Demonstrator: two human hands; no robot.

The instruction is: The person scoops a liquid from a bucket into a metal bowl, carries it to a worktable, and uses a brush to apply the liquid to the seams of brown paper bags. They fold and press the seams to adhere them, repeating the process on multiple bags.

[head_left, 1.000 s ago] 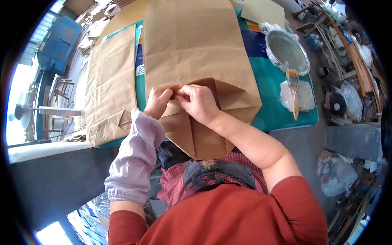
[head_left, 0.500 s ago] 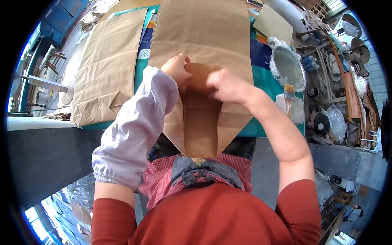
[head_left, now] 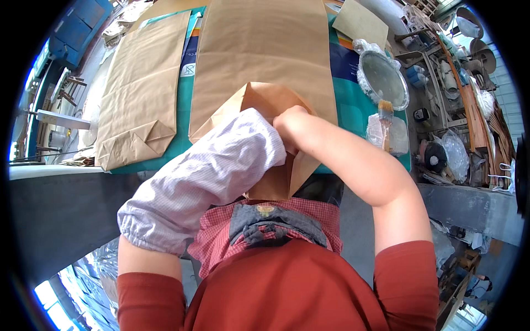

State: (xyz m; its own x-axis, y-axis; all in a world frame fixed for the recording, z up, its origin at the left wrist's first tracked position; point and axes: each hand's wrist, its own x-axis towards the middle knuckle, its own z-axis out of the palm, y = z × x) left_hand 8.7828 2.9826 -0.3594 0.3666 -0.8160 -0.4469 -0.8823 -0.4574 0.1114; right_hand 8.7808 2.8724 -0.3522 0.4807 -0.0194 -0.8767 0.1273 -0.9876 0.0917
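A large brown paper bag (head_left: 265, 44) lies lengthwise before me, its near end pulled open into folded flaps. My left forearm, in a pale checked sleeve cover (head_left: 221, 154), crosses to the right over that open end; the left hand's fingers are hidden there. My right hand (head_left: 291, 118) is bent down at the opening's right side, close to the left cuff. Its fingers look curled on the bag's paper, though their tips are out of sight. Behind the hands, a raised flap (head_left: 265, 95) stands up in a peak.
Another brown paper bag (head_left: 143, 83) with a folded end lies on the left of the green-covered table (head_left: 350, 105). To the right are a plastic-wrapped round tub (head_left: 382, 77), a brush (head_left: 385, 116) lying on a pale block (head_left: 398, 135), and a beige sheet (head_left: 361, 23).
My left hand has moved right and down into the bag's open end. The right hand has shifted slightly and turned downward. The far flap now stands raised and spread wider.
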